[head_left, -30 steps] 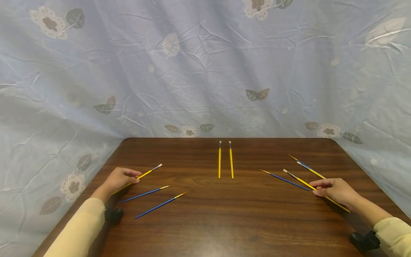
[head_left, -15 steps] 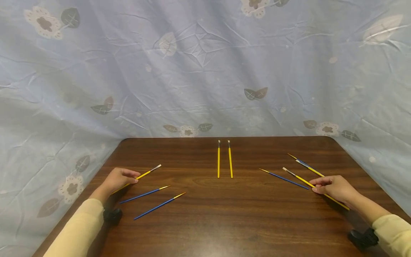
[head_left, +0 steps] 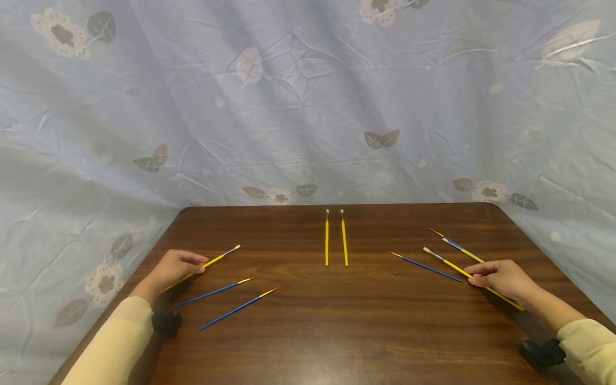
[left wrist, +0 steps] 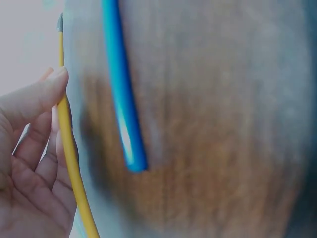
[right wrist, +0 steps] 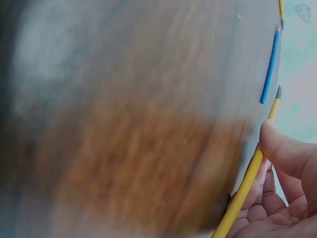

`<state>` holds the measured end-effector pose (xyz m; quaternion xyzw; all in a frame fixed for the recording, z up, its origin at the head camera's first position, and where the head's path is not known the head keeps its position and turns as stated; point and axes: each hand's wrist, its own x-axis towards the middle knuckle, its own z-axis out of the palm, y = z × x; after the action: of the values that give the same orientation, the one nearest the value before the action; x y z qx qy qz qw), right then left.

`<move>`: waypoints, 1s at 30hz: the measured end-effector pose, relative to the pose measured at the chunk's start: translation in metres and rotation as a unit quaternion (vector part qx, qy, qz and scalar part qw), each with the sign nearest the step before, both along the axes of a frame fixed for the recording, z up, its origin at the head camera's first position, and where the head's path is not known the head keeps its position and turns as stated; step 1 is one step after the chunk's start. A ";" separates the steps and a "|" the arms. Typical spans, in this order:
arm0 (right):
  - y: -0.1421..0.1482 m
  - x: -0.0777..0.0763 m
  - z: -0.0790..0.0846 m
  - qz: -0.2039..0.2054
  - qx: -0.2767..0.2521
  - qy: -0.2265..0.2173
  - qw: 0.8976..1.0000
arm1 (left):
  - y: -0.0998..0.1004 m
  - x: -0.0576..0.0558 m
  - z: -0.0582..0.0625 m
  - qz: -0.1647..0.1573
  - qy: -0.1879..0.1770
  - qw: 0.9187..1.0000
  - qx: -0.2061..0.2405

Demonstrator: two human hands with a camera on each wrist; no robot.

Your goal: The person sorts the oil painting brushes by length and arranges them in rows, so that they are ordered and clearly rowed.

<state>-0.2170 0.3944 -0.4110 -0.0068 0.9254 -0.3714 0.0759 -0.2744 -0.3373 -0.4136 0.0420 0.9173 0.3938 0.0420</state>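
Observation:
At the table's left side, my left hand point(head_left: 179, 270) pinches a yellow-handled paintbrush point(left wrist: 74, 168) between thumb and fingers, its pale bristles pointing away to the right. On the right, my right hand point(head_left: 502, 279) grips another yellow-handled paintbrush point(right wrist: 245, 181) the same way, bristles pointing away to the left. Two thin blue paintbrushes, one nearer point(head_left: 238, 309) and one farther point(head_left: 214, 292), lie beside my left hand. Left of my right hand lies a blue paintbrush point(head_left: 428, 267). Just beyond that hand, a yellow paintbrush point(head_left: 469, 254) overlaps a blue one point(head_left: 452, 240), both partly hidden.
Two yellow paintbrushes, a left one point(head_left: 327, 243) and a right one point(head_left: 344, 243), lie side by side near the back middle of the brown wooden table point(head_left: 308, 331). A flowered grey-blue cloth point(head_left: 308, 107) hangs behind the table and along its sides.
The head view shifts slightly. Both hands keep hold of their yellow paintbrushes; the right hand with its brush sits slightly higher in the view. The other brushes stay in place.

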 end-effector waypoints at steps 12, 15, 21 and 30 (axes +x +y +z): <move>0.003 -0.001 0.003 -0.005 -0.016 0.012 1.000 | 0.006 -0.003 0.017 -0.014 -0.006 1.000 0.009; 0.002 -0.002 0.006 -0.006 -0.018 0.018 1.000 | 0.011 -0.004 0.021 -0.020 -0.013 0.999 0.023; -0.003 -0.003 0.013 -0.003 -0.015 0.012 1.000 | 0.026 -0.005 0.026 -0.040 -0.033 0.997 0.064; -0.019 -0.006 0.026 0.005 -0.029 -0.011 1.000 | 0.052 -0.006 0.030 -0.024 -0.061 0.993 0.098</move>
<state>-0.2226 0.3758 -0.3854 -0.0094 0.9133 -0.3977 0.0871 -0.2804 -0.2855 -0.3837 0.0435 0.8689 0.4822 0.1033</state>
